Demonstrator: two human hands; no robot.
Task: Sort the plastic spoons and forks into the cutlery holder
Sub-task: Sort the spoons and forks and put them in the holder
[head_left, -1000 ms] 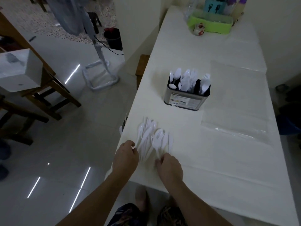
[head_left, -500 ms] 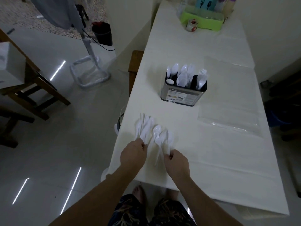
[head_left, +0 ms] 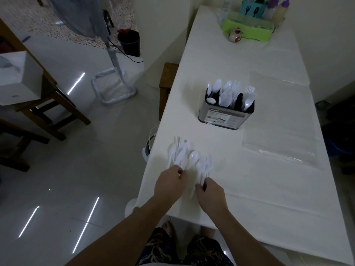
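A pile of white plastic spoons and forks (head_left: pixel 181 153) lies near the left edge of the white table (head_left: pixel 269 189). My left hand (head_left: pixel 170 184) pinches the handles at the near end of that pile. My right hand (head_left: pixel 210 192) grips the handles of two or three white spoons (head_left: pixel 205 164), whose bowls point away from me. A single spoon (head_left: pixel 193 157) lies between the two hands. Farther back stands the metal cutlery holder (head_left: pixel 226 117), with spoons (head_left: pixel 223 93) in its left and middle compartments and forks (head_left: pixel 249 97) in its right one.
A clear plastic sheet (head_left: pixel 280 121) lies on the table right of the holder. A green tray (head_left: pixel 247 29) with bottles and a small jar (head_left: pixel 235 35) sits at the far end. Left of the table are a wooden stool (head_left: pixel 167 83), a fan stand (head_left: pixel 115 81) and a wooden chair (head_left: pixel 51 104).
My right hand has closed on a few spoon handles and drawn them slightly away from the pile. My left hand has shifted onto the pile's near end. The camera view moved a little.
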